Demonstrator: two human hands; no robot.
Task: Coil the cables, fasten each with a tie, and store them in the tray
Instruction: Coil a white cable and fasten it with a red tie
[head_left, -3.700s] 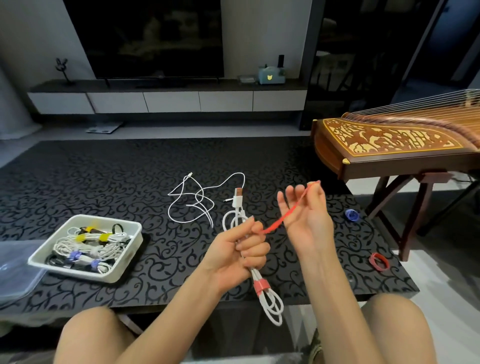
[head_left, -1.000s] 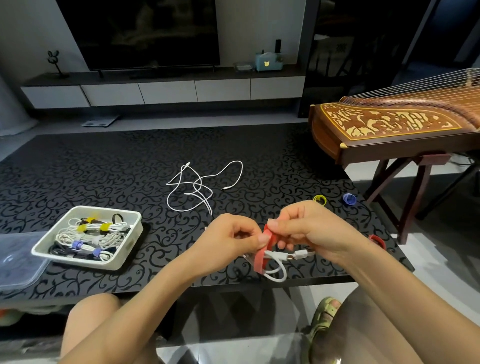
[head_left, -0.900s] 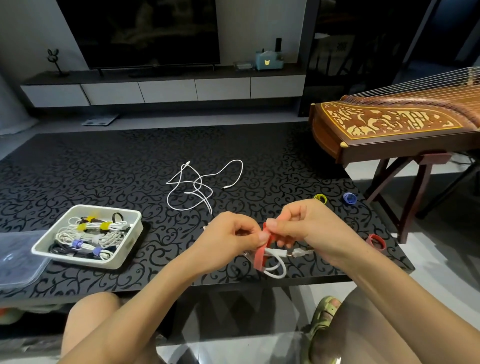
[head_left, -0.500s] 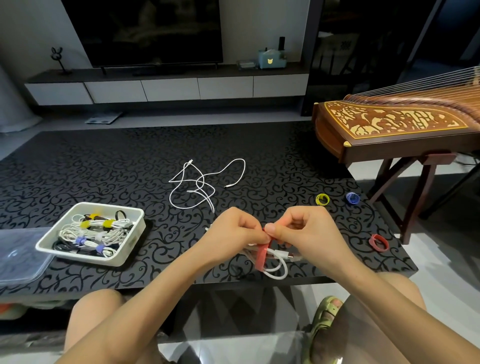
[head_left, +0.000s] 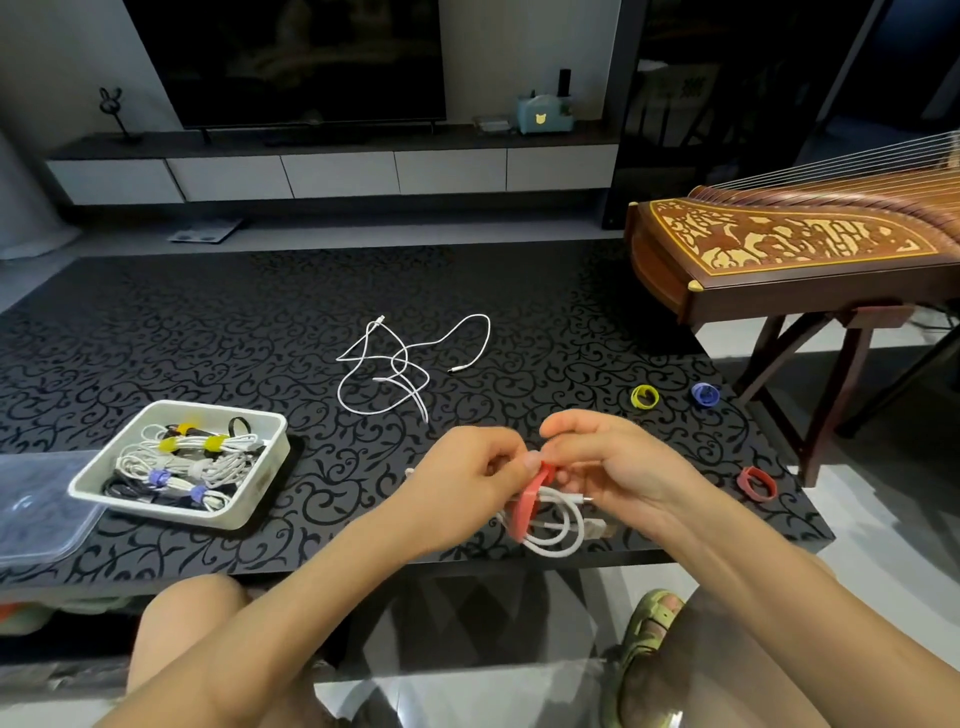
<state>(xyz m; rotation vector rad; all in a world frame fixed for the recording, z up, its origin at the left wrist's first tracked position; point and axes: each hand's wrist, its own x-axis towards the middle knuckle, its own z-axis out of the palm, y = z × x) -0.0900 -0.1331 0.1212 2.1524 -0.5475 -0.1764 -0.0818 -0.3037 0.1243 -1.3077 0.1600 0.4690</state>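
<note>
Left hand (head_left: 467, 480) and right hand (head_left: 621, 467) both pinch the red tie (head_left: 532, 499) looped round the coiled white cable (head_left: 558, 538), over the table (head_left: 208, 322) near edge. Loose cable (head_left: 395, 374) lies farther back, centre. Tray (head_left: 262, 480) of tied cables stands near left.

A: Is there any word or number to read here?
B: No, none clearly. The white tray (head_left: 244, 512) at lower left has a small label (head_left: 267, 478) on its side, but it is too blurred.
A: And the teal box (head_left: 543, 117) at the top of the frame?
B: Only a small yellow cat-face mark, no letters.
</note>
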